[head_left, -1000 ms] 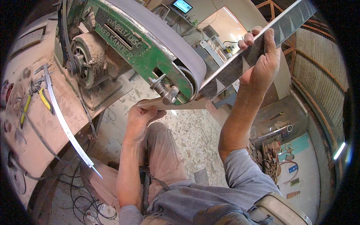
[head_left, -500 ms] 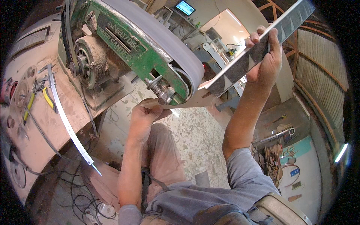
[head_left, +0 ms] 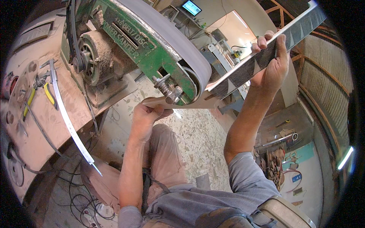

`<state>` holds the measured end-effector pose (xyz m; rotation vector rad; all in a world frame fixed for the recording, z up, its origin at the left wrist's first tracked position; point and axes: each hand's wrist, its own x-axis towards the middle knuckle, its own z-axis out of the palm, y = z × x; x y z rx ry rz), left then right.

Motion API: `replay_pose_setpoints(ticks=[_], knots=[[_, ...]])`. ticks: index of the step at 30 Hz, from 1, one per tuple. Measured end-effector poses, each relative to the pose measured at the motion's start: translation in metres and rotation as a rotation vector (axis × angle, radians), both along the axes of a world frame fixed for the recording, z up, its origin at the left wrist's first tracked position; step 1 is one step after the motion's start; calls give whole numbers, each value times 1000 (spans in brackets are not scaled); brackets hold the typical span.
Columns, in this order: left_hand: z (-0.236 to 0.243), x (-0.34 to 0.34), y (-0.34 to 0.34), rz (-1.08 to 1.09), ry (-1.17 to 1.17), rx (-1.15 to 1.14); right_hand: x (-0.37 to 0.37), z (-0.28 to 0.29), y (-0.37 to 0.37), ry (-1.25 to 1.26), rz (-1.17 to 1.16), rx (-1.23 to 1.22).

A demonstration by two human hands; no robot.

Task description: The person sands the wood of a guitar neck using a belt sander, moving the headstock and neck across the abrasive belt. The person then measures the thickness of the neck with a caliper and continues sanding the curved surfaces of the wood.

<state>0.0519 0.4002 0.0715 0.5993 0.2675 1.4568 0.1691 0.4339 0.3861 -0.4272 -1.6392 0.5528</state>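
Note:
A guitar neck with a dark fretboard, pale pointed inlays and a white edge slants up to the right. My right hand is wrapped round it, fingers over the white edge and thumb across the fretboard. Lower left, my left hand pinches a pale wooden piece. That wood runs behind the nose of a green belt sander; whether it is one piece with the neck, I cannot tell. The sander's grey belt curves round close to the neck's lower end; contact is partly hidden.
On the dusty bench at left lie a caliper, yellow-handled pliers and a long pale strip. A dust-covered motor stands under the sander. Cables coil on the floor. A lit screen is at the back.
The view has shifted slightly, so the sander appears a little farther right. My right hand and the neck sit slightly lower and to the right; both grips stay the same.

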Motion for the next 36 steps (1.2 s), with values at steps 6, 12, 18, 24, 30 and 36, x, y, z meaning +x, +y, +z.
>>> replay_pose_setpoints(ticks=[6,12,18,24,30,36], knots=[[-11,4,5,-13,-28,10,-9,-10,-7,17,-25,25],[-15,2,7,-24,-36,14,-10,-14,-6,4,-53,46],[-18,3,8,-37,-5,-17,-15,-21,-6,24,-96,53],[-24,4,11,-41,-18,-4,-17,-25,-8,31,-158,48],[-30,8,14,-58,-32,-4,-19,-29,-9,34,-234,40],[-23,9,12,-57,-38,-49,-16,-25,-5,31,-252,43]])
